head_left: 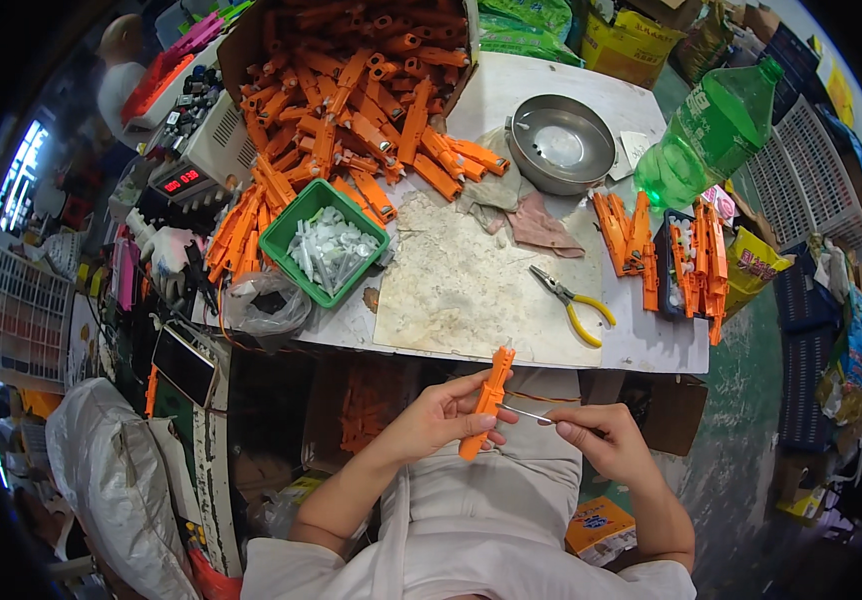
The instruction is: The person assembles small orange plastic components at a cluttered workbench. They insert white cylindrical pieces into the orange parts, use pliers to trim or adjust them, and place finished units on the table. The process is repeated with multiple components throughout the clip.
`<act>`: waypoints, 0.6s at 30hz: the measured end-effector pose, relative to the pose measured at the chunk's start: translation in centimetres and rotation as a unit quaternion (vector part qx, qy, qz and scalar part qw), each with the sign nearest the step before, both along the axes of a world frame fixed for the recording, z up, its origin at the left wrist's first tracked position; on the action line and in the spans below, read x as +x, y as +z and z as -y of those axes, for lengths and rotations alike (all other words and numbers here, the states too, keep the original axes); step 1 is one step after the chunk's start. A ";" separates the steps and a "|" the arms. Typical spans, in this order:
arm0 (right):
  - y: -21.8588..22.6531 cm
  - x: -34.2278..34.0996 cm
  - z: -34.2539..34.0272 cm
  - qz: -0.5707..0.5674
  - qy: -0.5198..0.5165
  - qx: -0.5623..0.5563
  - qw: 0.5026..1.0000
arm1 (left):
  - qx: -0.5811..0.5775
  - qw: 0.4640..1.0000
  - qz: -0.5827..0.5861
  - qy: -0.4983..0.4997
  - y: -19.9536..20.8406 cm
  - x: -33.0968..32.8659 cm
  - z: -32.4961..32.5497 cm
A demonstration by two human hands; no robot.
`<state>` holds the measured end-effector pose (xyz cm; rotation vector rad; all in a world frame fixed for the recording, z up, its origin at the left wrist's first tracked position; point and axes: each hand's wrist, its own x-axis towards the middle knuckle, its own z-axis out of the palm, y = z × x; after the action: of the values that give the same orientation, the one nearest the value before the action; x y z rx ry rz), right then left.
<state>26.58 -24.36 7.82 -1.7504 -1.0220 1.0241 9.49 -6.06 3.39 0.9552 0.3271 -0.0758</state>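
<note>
A green basket (297, 210) of white pieces (329, 246) stands on the tabletop (451, 280). The left hand (443, 414) has its fingers pinching a tilted orange part (489, 400) over the lap (486, 480); a thin metal rod (531, 414) meets its side, pinched between the right hand's (603, 440) fingers.

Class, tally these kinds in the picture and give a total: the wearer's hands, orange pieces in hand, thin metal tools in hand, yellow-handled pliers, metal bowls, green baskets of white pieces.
Wearer's hands: 2, left hand and right hand
Held orange piece: 1
Thin metal tool: 1
Pliers: 1
Metal bowl: 1
Green basket: 1
Total: 7
</note>
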 end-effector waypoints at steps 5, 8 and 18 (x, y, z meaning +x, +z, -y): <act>0.1 0.1 -0.1 -0.060 0.001 -0.016 0.998 | 0.003 1.000 0.000 -0.006 0.0 -0.1 0.5; 0.3 0.4 0.2 -0.059 -0.005 -0.045 0.997 | 0.005 1.000 0.004 0.009 0.1 -0.1 -0.1; -0.1 0.9 0.4 -0.189 -0.020 -0.087 0.978 | 0.017 1.000 -0.003 -0.024 0.3 -0.2 -0.1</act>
<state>27.53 -24.71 7.77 -1.6187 -0.6709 1.3912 9.31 -5.96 3.72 0.9975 0.3121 -0.1173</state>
